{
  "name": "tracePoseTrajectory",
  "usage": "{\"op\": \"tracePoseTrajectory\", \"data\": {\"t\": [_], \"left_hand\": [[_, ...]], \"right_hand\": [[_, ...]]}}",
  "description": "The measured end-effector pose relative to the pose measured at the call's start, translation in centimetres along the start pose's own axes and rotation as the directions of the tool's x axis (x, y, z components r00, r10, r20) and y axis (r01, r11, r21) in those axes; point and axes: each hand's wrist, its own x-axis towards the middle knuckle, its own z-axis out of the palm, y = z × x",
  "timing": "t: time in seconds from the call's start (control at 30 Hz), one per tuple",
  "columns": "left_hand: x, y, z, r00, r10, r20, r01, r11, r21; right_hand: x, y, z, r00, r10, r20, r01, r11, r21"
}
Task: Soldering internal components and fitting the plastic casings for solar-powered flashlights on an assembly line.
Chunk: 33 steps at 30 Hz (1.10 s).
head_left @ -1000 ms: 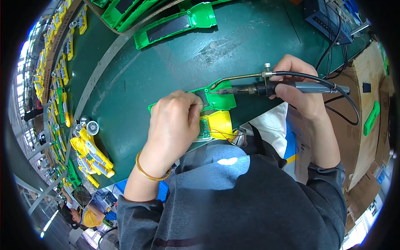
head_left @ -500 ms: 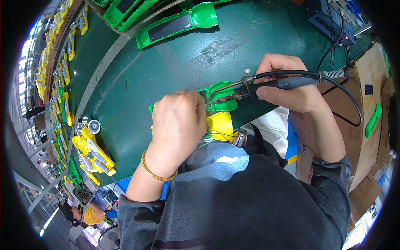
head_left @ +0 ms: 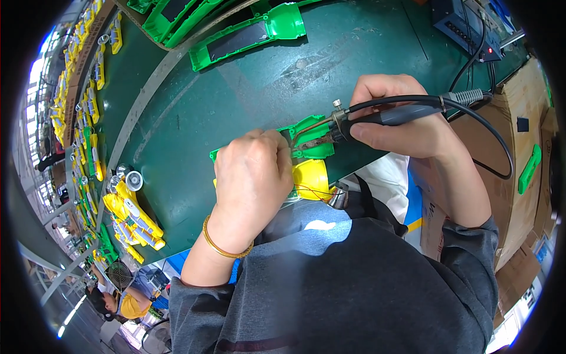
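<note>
A soldering iron (head_left: 389, 115) with a thin metal feed tube lies in the grip of my right hand (head_left: 407, 112). Its tip points left into a green plastic shell (head_left: 312, 125), close by the fingers of my left hand (head_left: 253, 171). That hand is closed over the shell's left part, and its fingertips are hidden, so what they pinch does not show. Just below the green shell sits a yellow plastic shell half (head_left: 311, 179), partly under my left hand. Thin wires run from it to a small silver reflector cup (head_left: 338, 197) at the table edge.
Another green shell (head_left: 247, 40) lies at the back, beside a box (head_left: 200, 26) of green shells. Yellow assemblies (head_left: 132, 215) with silver reflectors are piled at left. A blue soldering station (head_left: 466, 32) stands back right, its black cable looping near my right forearm. Cardboard (head_left: 495, 147) is at right.
My right hand and the soldering iron have shifted slightly to the left, with the iron's tip still within the green shell. My left hand has stayed nearly in place.
</note>
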Motion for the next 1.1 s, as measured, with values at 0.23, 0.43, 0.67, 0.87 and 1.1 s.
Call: {"op": "tracePoseTrajectory", "data": {"t": [0.23,0.43,0.67,0.87,1.1], "left_hand": [[-0.4,-0.1,0.1,0.999,-0.040,0.015,0.040,0.999,0.030],[-0.4,0.0,-0.1,0.999,-0.036,0.014,0.036,0.999,0.022],[-0.3,0.1,-0.3,0.999,-0.031,0.009,0.031,0.999,0.030],[-0.4,0.0,0.0,1.000,-0.028,0.012,0.028,0.997,0.070],[-0.3,0.7,-0.2,1.000,0.012,-0.012,-0.011,0.997,0.081]], "right_hand": [[-0.3,0.3,-0.4,0.999,-0.032,-0.031,0.032,0.999,0.014],[-0.3,0.2,-0.1,0.999,-0.027,-0.023,0.028,0.999,0.020],[-0.2,-0.1,0.0,1.000,-0.006,-0.017,0.006,1.000,0.006],[-1.5,0.9,-1.5,0.993,0.003,-0.118,0.018,0.984,0.175],[-1.2,2.4,0.6,0.889,-0.001,-0.458,0.241,0.852,0.465]]}}
